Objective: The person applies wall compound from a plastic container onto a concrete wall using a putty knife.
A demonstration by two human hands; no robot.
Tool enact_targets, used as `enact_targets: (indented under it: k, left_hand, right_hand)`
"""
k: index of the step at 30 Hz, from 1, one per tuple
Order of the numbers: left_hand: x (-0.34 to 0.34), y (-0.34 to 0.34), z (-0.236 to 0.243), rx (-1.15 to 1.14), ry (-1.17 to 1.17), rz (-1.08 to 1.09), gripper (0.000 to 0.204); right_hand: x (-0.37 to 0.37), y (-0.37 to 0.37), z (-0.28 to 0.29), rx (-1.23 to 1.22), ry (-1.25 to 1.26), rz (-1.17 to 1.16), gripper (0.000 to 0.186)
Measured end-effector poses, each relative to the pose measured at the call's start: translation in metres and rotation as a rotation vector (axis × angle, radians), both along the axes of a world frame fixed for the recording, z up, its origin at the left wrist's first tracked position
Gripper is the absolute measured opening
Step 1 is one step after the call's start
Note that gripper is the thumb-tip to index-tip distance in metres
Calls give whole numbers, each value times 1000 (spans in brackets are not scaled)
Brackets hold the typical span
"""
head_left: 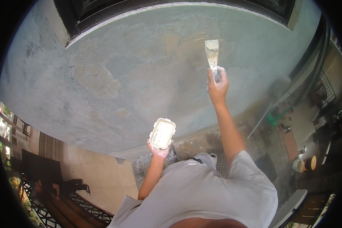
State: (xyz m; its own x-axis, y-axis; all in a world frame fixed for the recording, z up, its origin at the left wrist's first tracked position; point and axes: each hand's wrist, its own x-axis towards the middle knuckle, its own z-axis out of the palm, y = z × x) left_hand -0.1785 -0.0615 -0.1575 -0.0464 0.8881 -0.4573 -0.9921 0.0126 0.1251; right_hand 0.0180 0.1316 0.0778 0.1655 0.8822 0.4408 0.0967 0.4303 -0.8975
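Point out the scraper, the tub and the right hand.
Scraper point(212, 54): head view, on its smeared blade.
Tub point(154, 132): head view, on its left rim.
Right hand point(218, 86): head view, on the middle of the hand.

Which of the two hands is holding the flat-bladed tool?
The right hand: it grips the putty knife, blade up, higher in front of the wall. The left hand, lower down, holds a pale tub instead.

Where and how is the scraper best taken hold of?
Probably by its narrow handle, from the lower side in the picture: the scraper points blade-up, its wide end is smeared with pale paste, and the right hand grips it there.
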Motion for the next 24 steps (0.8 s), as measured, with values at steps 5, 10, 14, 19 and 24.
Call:
enact_targets:
  k: [5,10,14,19,24]
  left_hand:
    - [-3,-6,-2,160,-51,-64,63]
    - [-10,-7,-3,138,13,-115,63]
    - [19,4,1,5,-40,-57,61]
    - [31,11,15,24,38,-110,56]
    - [36,10,23,73,-26,-134,54]
  right_hand:
    - [-3,20,6,223,-201,-163,32]
    - [5,22,2,258,-216,-207,32]
    - [40,27,-22,254,-257,-235,32]
    - [63,21,-45,273,-208,-267,32]
    - [52,18,1,330,-216,-232,32]
